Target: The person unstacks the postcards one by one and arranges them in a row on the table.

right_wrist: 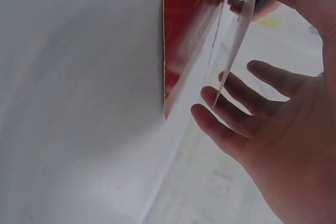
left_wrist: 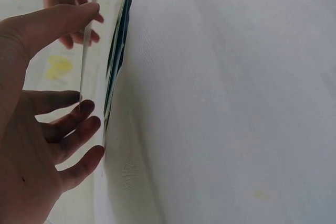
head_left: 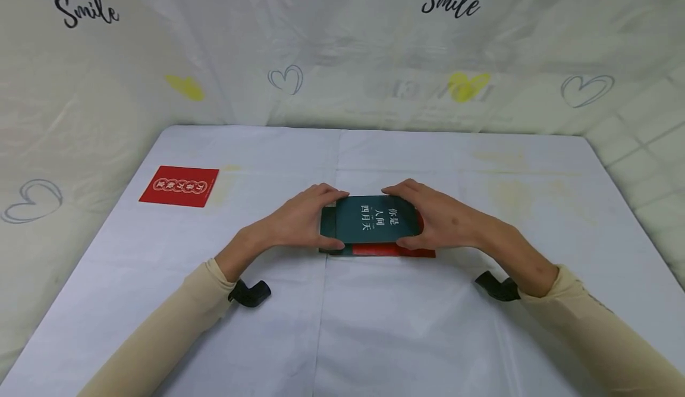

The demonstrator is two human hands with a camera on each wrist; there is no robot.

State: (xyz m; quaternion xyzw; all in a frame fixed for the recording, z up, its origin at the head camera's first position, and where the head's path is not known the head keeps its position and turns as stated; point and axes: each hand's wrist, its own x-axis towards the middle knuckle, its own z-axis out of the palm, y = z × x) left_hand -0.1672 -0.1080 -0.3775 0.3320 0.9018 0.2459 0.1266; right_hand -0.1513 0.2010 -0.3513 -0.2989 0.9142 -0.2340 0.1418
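A dark green envelope (head_left: pixel 377 221) with white characters is held level by both hands, just above a small stack. My left hand (head_left: pixel 305 216) grips its left end, the thumb on the near edge and fingers on the far edge. At the other end my right hand (head_left: pixel 444 216) grips it the same way. Beneath it a red envelope (head_left: pixel 393 249) and more dark green paper show along the near side. In the left wrist view, the held envelope (left_wrist: pixel 88 45) appears edge-on, apart from the stack (left_wrist: pixel 118 45). The right wrist view shows the red envelope (right_wrist: pixel 181 40) lying below.
Another red envelope (head_left: pixel 179 186) with white round print lies flat at the table's far left. White cloth covers the table (head_left: pixel 401 337). A pale curtain (head_left: pixel 342 40) with hearts and lettering hangs behind it. Black wrist mounts (head_left: pixel 251 294) stick out under both sleeves.
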